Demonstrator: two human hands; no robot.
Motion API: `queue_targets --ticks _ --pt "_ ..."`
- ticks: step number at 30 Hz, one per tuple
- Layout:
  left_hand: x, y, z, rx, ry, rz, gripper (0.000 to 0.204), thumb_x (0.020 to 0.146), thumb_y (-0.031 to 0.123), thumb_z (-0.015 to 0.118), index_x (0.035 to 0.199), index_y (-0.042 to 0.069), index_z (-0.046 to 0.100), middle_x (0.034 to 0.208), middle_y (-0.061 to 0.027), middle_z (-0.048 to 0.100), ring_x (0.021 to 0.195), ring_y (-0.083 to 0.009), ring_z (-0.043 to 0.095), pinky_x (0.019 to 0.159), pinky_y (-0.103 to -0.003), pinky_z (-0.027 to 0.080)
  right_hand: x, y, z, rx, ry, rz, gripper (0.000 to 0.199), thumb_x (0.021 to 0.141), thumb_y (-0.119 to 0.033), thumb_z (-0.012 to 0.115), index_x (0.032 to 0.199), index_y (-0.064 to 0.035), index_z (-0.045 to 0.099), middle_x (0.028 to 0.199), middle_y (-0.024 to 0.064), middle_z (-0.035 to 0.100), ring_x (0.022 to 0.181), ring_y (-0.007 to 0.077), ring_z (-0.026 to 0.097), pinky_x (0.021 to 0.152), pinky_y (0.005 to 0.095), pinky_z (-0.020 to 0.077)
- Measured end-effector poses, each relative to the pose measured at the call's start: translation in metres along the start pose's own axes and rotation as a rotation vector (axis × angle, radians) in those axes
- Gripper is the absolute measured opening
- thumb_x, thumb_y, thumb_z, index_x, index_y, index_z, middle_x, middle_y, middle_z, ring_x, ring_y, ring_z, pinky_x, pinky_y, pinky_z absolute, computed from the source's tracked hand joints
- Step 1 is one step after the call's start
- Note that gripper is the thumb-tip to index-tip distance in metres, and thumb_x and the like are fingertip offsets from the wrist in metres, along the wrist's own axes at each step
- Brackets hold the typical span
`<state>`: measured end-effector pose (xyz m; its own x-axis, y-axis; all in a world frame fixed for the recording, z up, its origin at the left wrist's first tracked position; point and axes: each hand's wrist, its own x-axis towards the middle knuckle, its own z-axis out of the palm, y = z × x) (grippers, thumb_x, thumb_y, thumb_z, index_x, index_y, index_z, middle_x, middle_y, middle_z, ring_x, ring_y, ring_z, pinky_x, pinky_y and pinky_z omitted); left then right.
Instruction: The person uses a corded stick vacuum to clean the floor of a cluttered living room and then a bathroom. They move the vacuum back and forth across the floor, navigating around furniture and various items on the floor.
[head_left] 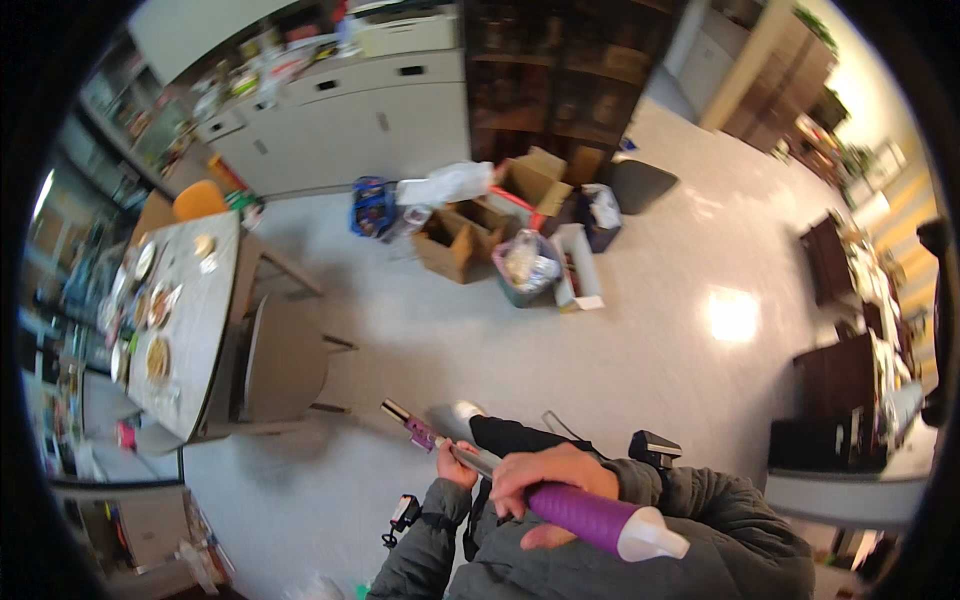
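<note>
I hold a mop pole (472,461) slantwise in front of my body. It has a thick ribbed purple grip (585,512) with a white end cap, a grey metal shaft and a purple collar (422,434) close to its far metal tip. No mop head shows on that tip. My left hand (457,466) is closed round the shaft just behind the collar. Nearer my chest, my right hand (555,476) wraps round the pole where the shaft meets the purple grip. The tip points forward and left, above the floor.
A grey chair (287,360) stands at a table (215,290) with dishes on the left. Ahead, open cardboard boxes (447,246), a lined bin (525,270) and a blue bag (373,207) sit before white cabinets (350,135). Dark furniture (835,385) lines the right side.
</note>
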<state>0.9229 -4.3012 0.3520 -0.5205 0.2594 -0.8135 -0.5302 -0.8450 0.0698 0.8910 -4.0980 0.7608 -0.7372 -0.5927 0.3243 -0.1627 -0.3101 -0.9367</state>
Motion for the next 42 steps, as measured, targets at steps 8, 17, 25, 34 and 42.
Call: queue_targets --ticks 8,17,25,34,42 --pt "-0.050 -0.132 0.155 0.606 -0.469 -0.115 0.017 0.094 0.023 0.048 0.089 0.006 0.048 0.088 -0.0076 0.060 0.082 -0.0214 0.061 0.077 -0.039 0.054 -0.113 -0.073 -0.046 -0.133 0.663 -0.198 0.047 0.081 -0.020 0.078 0.114 0.0049 0.055 0.085 0.0114 0.060 0.078 0.0181 0.061 0.073 0.0328 0.0512" --pt "-0.021 -0.421 0.361 1.156 -0.238 -0.949 0.034 0.098 0.035 0.048 0.106 0.004 0.057 0.090 -0.0090 0.066 0.077 -0.0210 0.066 0.067 -0.036 0.055 -0.327 -0.156 -0.212 -0.315 1.461 0.187 0.020 0.088 -0.011 0.063 0.072 0.0017 0.059 0.056 0.0029 0.052 0.053 0.0083 0.044 0.048 0.0290 0.0343" --pt "0.148 -0.416 0.433 1.874 -0.613 -0.617 0.023 0.094 0.025 0.059 0.101 0.004 0.061 0.083 -0.0074 0.066 0.070 -0.0155 0.064 0.058 -0.028 0.051 -0.467 -0.212 -0.320 -0.686 1.934 0.393 0.021 0.086 -0.011 0.063 0.068 -0.0002 0.058 0.053 0.0007 0.048 0.051 0.0079 0.042 0.047 0.0275 0.0325" --pt "0.408 -0.319 0.531 2.099 0.183 -0.565 0.025 0.091 0.016 0.047 0.109 0.003 0.056 0.092 -0.0157 0.068 0.068 -0.0288 0.067 0.051 -0.044 0.050 -0.534 -0.314 -0.513 -0.837 2.362 -0.032 0.024 0.094 -0.019 0.062 0.073 -0.0123 0.050 0.054 -0.0046 0.040 0.046 0.0053 0.036 0.044 0.0221 0.0291" --pt "0.532 -0.490 0.784 2.058 -0.290 -0.319 0.027 0.091 0.022 0.053 0.113 0.007 0.055 0.090 -0.0106 0.067 0.069 -0.0192 0.066 0.052 -0.033 0.047 -0.544 -0.430 -0.709 -1.248 2.458 -0.057 0.039 0.094 -0.031 0.065 0.068 -0.0146 0.040 0.047 -0.0036 0.033 0.038 0.0057 0.029 0.039 0.0238 0.0252"
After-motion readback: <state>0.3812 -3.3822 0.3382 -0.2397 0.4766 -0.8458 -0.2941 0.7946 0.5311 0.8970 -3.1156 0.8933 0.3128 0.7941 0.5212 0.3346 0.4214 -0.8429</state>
